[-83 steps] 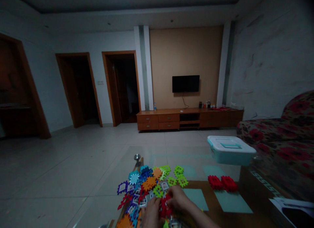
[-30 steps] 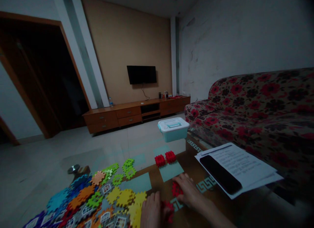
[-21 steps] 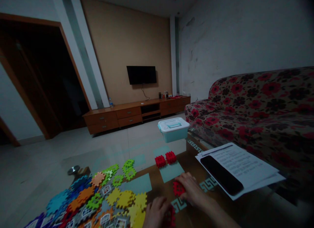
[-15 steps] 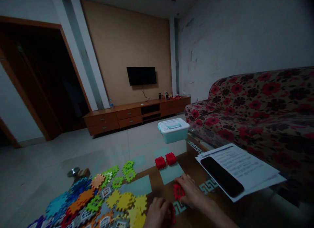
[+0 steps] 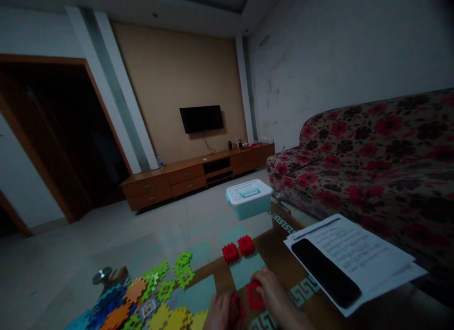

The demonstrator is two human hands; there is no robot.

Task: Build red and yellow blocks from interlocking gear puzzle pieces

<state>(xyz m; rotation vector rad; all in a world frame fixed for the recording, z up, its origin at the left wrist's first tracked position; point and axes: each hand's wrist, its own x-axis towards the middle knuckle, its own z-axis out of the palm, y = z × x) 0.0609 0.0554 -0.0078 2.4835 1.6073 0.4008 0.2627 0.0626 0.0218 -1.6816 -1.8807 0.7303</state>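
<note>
- At 6 o'clock, my left hand [image 5: 222, 308] touches a red block [image 5: 236, 310]. Its fingers [image 5: 227, 301] curl against the block, but I cannot tell whether they grip it.
- Just right, my right hand [image 5: 271, 292] lies over another red block [image 5: 254, 296]. Its fingers [image 5: 261, 279] are bent over the block; grip unclear.
- Both blocks are on a wood-and-glass surface [image 5: 276, 242].
- At 12 o'clock, two red blocks [image 5: 238, 249] sit side by side on a teal mat [image 5: 244, 271].
- At 7 o'clock lies a heap of colored tiles [image 5: 142, 297].
- At 3 o'clock, a phone [image 5: 325, 272] lies on papers [image 5: 358, 247].
- Beyond, at 12 o'clock, stands a lidded plastic box [image 5: 248, 199]; a floral sofa [image 5: 358, 155] is at 2 o'clock.
</note>
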